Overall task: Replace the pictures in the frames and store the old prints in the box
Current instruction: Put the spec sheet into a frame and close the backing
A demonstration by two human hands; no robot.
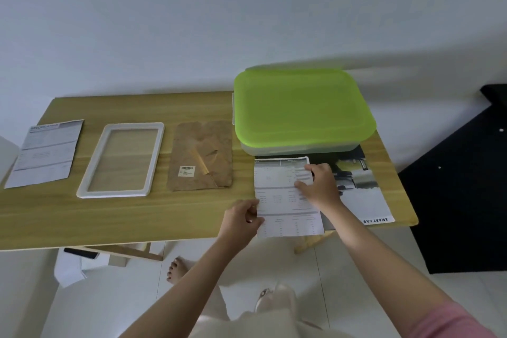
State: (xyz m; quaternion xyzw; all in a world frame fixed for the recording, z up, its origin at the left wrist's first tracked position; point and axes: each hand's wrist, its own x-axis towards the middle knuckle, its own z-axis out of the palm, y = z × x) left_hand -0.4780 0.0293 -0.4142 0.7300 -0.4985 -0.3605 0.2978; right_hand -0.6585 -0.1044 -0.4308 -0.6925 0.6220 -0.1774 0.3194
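So right at the near edge of the desk [137, 214], the left hand [242, 218] is pinching the left side of a sheet [285, 200], thumb on top, while the right hand [319, 186] is lying on the sheet's upper right with its fingers curling over that edge, so both look like they're gripping it. The sheet is a white printed page with grey table rows, flat and uncreased, hanging a bit over the near edge and partly covering a glossy poster [365, 189] underneath.

My guess is they're handling one print, either picking it up for the frame or getting it ready for storage, can't really say which. If it's going in the box [301, 112], the lid is sitting shut, so it's going to need opening first, and one hand will have to let go.

Further back to the left, the brown backing [201, 156] is lying loose beside the white frame [122, 159], which is looking empty with wood showing through. Another printed page [45, 152] is sitting at the far left. The box with its green lid is at the back right, just behind the sheet.
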